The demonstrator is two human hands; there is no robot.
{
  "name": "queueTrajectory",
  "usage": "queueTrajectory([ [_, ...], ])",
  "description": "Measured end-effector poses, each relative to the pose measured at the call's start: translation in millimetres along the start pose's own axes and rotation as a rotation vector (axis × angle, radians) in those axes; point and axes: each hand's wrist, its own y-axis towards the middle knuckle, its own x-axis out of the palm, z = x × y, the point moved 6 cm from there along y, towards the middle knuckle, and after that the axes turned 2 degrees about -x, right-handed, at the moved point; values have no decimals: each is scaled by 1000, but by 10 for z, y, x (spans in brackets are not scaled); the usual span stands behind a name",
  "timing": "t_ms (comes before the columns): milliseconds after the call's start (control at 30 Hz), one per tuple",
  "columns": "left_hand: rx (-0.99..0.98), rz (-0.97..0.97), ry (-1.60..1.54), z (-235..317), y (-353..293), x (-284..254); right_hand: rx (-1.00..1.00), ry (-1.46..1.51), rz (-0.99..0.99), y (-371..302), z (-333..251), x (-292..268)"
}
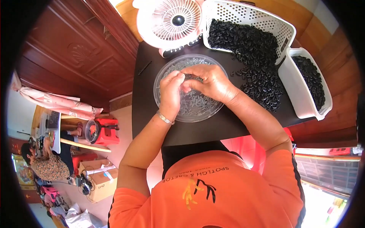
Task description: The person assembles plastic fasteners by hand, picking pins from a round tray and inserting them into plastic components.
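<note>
Close together, my left hand and my right hand meet over a round clear plastic tray. Between their fingertips is a small dark piece, mostly covered by the fingers. The right thumb and index finger pinch it from the right, while the left fingers are closed against its left side. Whether the left fingers hold a second part cannot be made out. Many small clear plastic pieces lie loose in the tray below. My left wrist wears a bracelet.
Black oval plastic parts spill from a tipped white perforated basket onto the dark table. A white bin beside it holds more. A pink-white fan stands behind the tray. Far left, a person sits near a cardboard box.
</note>
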Motion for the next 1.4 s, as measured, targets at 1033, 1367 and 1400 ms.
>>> queueTrajectory([
  [1033,56,78,30,186,162,-234,199,-1412,819,-615,-491,-2638],
  [1367,52,158,11,131,236,-443,632,-339,-146,-427,749,-961],
  [1400,57,176,15,133,248,-477,622,-329,-159,-359,709,-863],
])
